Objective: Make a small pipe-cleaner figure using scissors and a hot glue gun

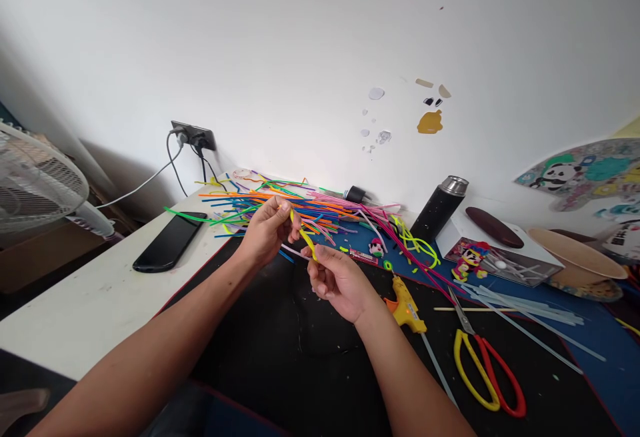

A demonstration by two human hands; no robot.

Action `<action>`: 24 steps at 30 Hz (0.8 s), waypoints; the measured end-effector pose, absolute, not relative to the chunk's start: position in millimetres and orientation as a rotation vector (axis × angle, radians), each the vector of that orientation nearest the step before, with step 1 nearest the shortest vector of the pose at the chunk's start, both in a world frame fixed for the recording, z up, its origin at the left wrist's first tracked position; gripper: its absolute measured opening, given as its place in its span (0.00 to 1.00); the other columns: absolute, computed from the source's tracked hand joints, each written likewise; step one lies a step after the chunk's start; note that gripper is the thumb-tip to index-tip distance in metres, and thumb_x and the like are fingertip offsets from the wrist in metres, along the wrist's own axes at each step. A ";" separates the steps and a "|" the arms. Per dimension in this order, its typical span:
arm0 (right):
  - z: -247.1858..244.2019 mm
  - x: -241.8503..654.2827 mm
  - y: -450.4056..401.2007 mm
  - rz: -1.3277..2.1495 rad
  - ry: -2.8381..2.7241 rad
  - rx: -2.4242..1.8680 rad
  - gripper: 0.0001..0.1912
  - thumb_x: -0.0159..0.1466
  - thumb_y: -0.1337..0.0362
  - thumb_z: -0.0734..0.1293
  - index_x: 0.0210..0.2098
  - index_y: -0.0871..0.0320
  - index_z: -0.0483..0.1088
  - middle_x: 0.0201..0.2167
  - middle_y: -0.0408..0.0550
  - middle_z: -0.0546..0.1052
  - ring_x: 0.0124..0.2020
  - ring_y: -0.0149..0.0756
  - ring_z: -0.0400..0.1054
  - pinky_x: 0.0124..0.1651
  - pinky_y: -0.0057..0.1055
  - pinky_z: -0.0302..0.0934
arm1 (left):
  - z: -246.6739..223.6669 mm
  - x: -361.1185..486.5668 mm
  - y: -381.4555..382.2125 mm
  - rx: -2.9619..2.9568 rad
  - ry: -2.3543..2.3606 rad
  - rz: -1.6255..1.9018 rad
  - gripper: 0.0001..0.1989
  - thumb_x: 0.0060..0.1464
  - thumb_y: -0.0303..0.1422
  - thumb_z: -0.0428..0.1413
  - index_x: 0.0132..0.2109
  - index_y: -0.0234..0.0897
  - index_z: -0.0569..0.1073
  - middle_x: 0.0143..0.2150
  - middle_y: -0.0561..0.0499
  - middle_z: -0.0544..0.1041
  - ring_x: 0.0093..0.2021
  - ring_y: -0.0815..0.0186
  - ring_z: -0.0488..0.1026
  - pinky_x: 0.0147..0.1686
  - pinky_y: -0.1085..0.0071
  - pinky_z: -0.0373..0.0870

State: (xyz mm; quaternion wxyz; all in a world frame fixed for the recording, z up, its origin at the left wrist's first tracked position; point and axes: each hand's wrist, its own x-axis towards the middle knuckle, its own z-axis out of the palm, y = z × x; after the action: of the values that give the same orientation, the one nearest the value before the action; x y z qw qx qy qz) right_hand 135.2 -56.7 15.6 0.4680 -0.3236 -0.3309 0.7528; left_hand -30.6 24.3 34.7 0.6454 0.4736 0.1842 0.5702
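A short yellow pipe cleaner (pixel 303 235) stretches between my two hands above the black mat. My left hand (pixel 271 225) pinches its upper end between thumb and fingers. Lower and to the right, my right hand (pixel 341 280) grips the other end, fingers curled. Behind the hands lies a heap of coloured pipe cleaners (pixel 300 205), mostly orange, blue and pink. To the right of my right hand rests a yellow glue gun (pixel 407 307) with a clear stick in its back. Farther right are scissors (pixel 475 350) with one yellow and one red handle.
A black phone (pixel 170 242) lies on the white table at left, near a fan (pixel 40 177). At the back right stand a black flask (pixel 440 207) and a white box (pixel 500 250) with a small colourful figure (pixel 471 262) before it. Glue sticks (pixel 530 310) lie loose at right.
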 end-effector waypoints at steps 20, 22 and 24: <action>8.7 131.7 -55.6 1.822 -0.945 -0.880 0.21 0.58 0.48 0.78 0.36 0.60 0.78 0.20 0.41 0.76 0.16 0.27 0.67 0.16 0.23 0.45 | 42.2 -31.3 21.4 1.087 0.430 1.302 0.20 0.54 0.41 0.69 0.32 0.37 0.66 0.24 0.53 0.78 0.18 0.70 0.70 0.17 0.78 0.64; 8.4 131.0 -56.0 1.808 -0.987 -0.899 0.21 0.58 0.47 0.78 0.35 0.60 0.77 0.18 0.40 0.75 0.15 0.27 0.66 0.16 0.23 0.45 | 42.9 -31.3 21.2 1.085 0.430 1.300 0.20 0.54 0.41 0.69 0.32 0.37 0.65 0.24 0.53 0.78 0.18 0.71 0.70 0.17 0.78 0.64; 8.6 130.4 -56.4 1.787 -1.029 -0.923 0.23 0.59 0.44 0.76 0.33 0.60 0.76 0.15 0.39 0.72 0.14 0.28 0.65 0.16 0.23 0.47 | 43.3 -31.4 21.4 1.087 0.424 1.301 0.20 0.54 0.41 0.69 0.32 0.37 0.66 0.24 0.53 0.78 0.18 0.71 0.70 0.17 0.78 0.64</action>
State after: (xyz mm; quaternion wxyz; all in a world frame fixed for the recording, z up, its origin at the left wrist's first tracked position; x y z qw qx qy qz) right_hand 130.4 -56.4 8.6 0.4270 -0.3693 -0.4119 0.7153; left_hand -31.4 21.4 43.3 0.6420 0.4768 0.1859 0.5709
